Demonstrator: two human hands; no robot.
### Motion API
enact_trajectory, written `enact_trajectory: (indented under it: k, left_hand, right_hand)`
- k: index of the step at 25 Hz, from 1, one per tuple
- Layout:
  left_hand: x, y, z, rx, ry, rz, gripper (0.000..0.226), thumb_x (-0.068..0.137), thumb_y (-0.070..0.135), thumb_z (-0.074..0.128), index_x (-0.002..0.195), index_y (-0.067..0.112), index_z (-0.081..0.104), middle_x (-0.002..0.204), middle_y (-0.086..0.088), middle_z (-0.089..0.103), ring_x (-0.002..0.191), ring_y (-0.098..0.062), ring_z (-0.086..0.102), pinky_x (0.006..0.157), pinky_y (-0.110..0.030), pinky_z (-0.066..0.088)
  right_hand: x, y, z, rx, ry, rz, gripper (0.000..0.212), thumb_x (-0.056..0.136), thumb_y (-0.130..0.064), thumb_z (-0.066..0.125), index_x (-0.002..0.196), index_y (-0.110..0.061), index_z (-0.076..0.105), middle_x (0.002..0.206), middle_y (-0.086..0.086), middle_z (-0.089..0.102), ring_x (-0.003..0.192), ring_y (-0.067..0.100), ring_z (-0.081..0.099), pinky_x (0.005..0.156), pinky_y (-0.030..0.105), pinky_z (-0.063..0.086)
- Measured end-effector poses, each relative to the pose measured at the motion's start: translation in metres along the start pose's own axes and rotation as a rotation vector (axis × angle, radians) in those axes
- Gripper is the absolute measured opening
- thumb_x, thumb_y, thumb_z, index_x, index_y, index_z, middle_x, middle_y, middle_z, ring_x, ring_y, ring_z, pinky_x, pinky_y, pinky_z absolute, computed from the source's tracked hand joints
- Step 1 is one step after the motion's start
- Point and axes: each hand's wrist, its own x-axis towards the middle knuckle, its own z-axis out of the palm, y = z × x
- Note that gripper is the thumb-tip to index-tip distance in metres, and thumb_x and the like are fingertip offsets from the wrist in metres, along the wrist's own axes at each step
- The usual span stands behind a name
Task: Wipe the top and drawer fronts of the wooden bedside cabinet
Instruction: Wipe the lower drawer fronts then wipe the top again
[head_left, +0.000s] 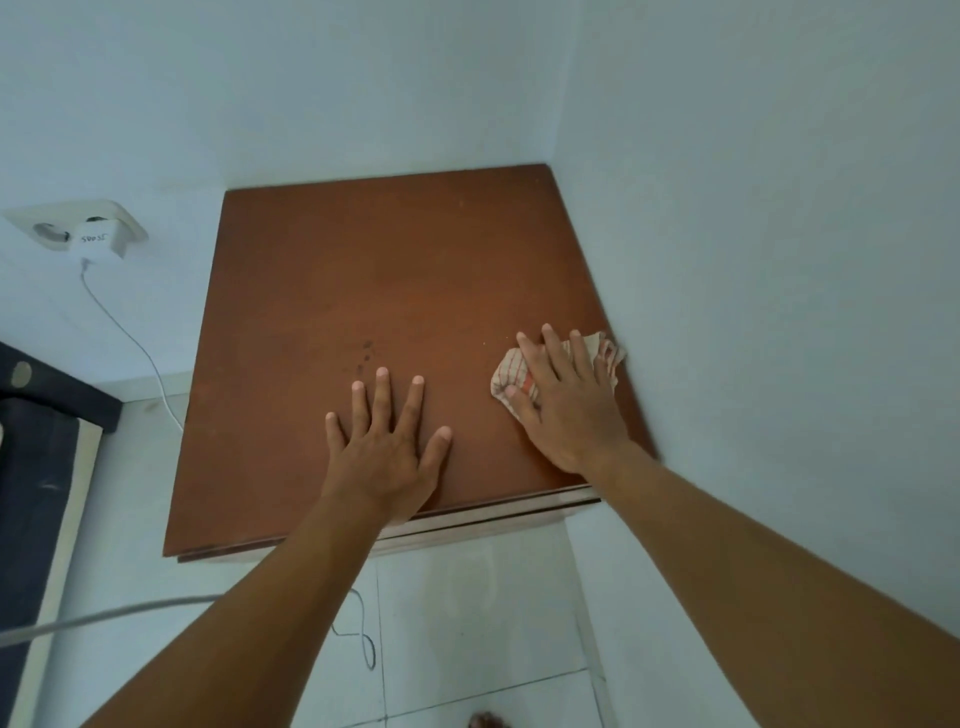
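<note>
Brown wooden cabinet top (363, 270) — left hand (387, 452) splayed flat, right hand (563, 410) pressing checked cloth (607, 349).

You stand in a home bedroom: a bedside cabinet (363, 291) fills the corner, a bed (36, 457) alongside, wall socket (52, 231), tiled floor (467, 597).

Far left: double wall socket (57, 231) with white charger (101, 243) plugged in, thin white cable (136, 344) trailing down to pale tiled floor (467, 597). Left edge: dark mattress (36, 467). Near left: thick grey cable (104, 618).
</note>
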Motion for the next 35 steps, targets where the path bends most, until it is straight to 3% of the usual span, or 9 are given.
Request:
enact_trajectory:
  k: [5, 7, 8, 10, 14, 21, 27, 31, 35]
  left_hand:
    - [-0.014, 0.012, -0.017, -0.017, -0.107, -0.013, 0.079, 0.096, 0.072, 0.005, 0.161, 0.03, -0.008, 0.169, -0.007, -0.016, 0.156, -0.031, -0.012, 0.122, -0.061, -0.001]
    - [-0.039, 0.012, -0.011, -0.01, -0.11, 0.021, 0.082, 0.096, 0.071, 0.004, 0.162, 0.024, -0.008, 0.169, -0.007, -0.015, 0.156, -0.03, -0.011, 0.123, -0.06, -0.001]
    - [-0.052, 0.009, -0.006, -0.006, -0.106, 0.037, 0.083, 0.096, 0.071, 0.004, 0.162, 0.022, -0.009, 0.169, -0.007, -0.014, 0.156, -0.029, -0.011, 0.123, -0.06, 0.0]
    - [-0.073, 0.002, 0.0, 0.0, -0.09, 0.053, 0.082, 0.097, 0.069, 0.005, 0.162, 0.021, -0.01, 0.17, -0.007, -0.012, 0.157, -0.029, -0.009, 0.124, -0.059, 0.003]
    - [-0.08, -0.008, -0.021, 0.004, -0.037, 0.073, 0.077, 0.099, 0.066, 0.015, 0.162, 0.027, -0.006, 0.17, -0.008, -0.008, 0.157, -0.032, -0.006, 0.123, -0.06, 0.007]
    - [-0.05, 0.017, -0.07, -0.004, -0.087, 0.049, 0.073, 0.099, 0.066, 0.023, 0.162, 0.032, 0.007, 0.171, -0.006, -0.003, 0.157, -0.032, -0.002, 0.121, -0.062, 0.012]
    - [-0.03, 0.01, -0.056, 0.044, -0.28, -0.045, 0.077, 0.098, 0.07, 0.021, 0.162, 0.031, 0.004, 0.171, -0.007, -0.001, 0.156, -0.037, 0.007, 0.12, -0.064, 0.017]
    - [-0.029, 0.009, -0.053, 0.056, -0.302, -0.069, 0.077, 0.098, 0.07, 0.021, 0.162, 0.033, 0.002, 0.171, -0.004, -0.005, 0.155, -0.036, 0.009, 0.119, -0.065, 0.019]
    - [-0.024, 0.009, -0.057, 0.036, -0.319, -0.092, 0.078, 0.097, 0.071, 0.022, 0.162, 0.031, 0.007, 0.171, -0.004, -0.002, 0.154, -0.035, 0.018, 0.118, -0.065, 0.022]
  right_hand:
    - [-0.097, 0.009, 0.026, 0.019, 0.169, -0.016, 0.054, 0.103, -0.035, 0.037, 0.152, -0.016, 0.049, 0.158, 0.009, 0.049, 0.149, 0.036, 0.041, 0.119, 0.053, 0.039]
    - [-0.144, 0.009, 0.033, 0.009, 0.246, -0.102, 0.047, 0.098, -0.009, 0.048, 0.145, -0.012, 0.057, 0.151, 0.004, 0.056, 0.141, 0.031, 0.052, 0.116, 0.035, 0.042]
    - [-0.166, 0.008, 0.034, 0.076, 0.25, -0.132, 0.046, 0.093, 0.004, 0.054, 0.134, -0.015, 0.063, 0.14, -0.003, 0.062, 0.127, 0.021, 0.062, 0.107, 0.02, 0.043]
    - [-0.203, 0.001, 0.027, 0.264, 0.223, -0.099, 0.043, 0.09, 0.014, 0.057, 0.108, -0.025, 0.062, 0.108, -0.017, 0.059, 0.095, 0.002, 0.059, 0.086, 0.014, 0.045]
    - [-0.194, -0.008, -0.003, 0.548, 0.258, 0.214, 0.022, 0.105, -0.026, 0.053, 0.124, -0.031, 0.064, 0.115, -0.01, 0.065, 0.102, 0.01, 0.065, 0.084, 0.024, 0.05]
    - [-0.082, 0.005, -0.079, 0.313, 0.235, 0.037, 0.043, 0.103, -0.017, 0.055, 0.144, -0.03, 0.058, 0.135, -0.006, 0.062, 0.115, 0.02, 0.06, 0.093, 0.032, 0.053]
    - [-0.05, 0.02, -0.05, 0.055, -0.117, 0.025, 0.06, 0.083, -0.017, 0.064, 0.14, -0.032, 0.054, 0.146, -0.006, 0.049, 0.14, 0.024, 0.045, 0.109, 0.047, 0.044]
    - [-0.055, 0.008, -0.042, 0.17, -0.061, 0.104, 0.041, 0.09, -0.04, 0.052, 0.128, -0.025, 0.057, 0.143, -0.003, 0.05, 0.139, 0.026, 0.042, 0.113, 0.048, 0.041]
    - [-0.043, 0.008, -0.049, 0.137, -0.084, 0.115, 0.022, 0.094, -0.037, 0.056, 0.113, -0.025, 0.06, 0.137, -0.001, 0.054, 0.135, 0.027, 0.047, 0.109, 0.041, 0.042]
